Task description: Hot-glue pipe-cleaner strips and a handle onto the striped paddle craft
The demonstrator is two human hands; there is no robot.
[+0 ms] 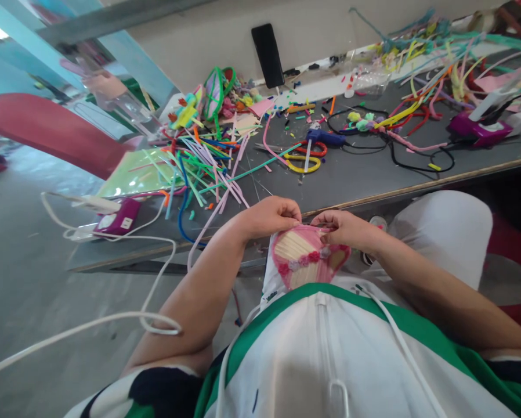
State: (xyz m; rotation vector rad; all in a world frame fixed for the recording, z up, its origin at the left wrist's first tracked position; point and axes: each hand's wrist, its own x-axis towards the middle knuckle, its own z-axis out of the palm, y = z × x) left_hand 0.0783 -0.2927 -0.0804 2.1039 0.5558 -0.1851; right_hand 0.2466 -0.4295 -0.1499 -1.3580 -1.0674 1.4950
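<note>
A pink-edged craft piece [293, 247] with pale strips and a row of pink and red pompoms rests on my lap, just below the table edge. At its upper edge my left hand [278, 215] is closed, thumb pressed to the fingers. My right hand [345, 229] pinches the same edge from the other side, fingertips close to the left ones. Something thin seems to run between the two hands, too fine to name. Part of the piece's lower end is hidden behind my jacket.
Pipe cleaners [199, 165] lie heaped on the grey table [351, 180]. Beyond my hands are yellow-handled scissors [304, 165], a blue glue gun [325, 138] and a leaning black phone [268, 55]. Purple power sockets [119, 217] sit with trailing cables. A red chair [55, 130] stands left.
</note>
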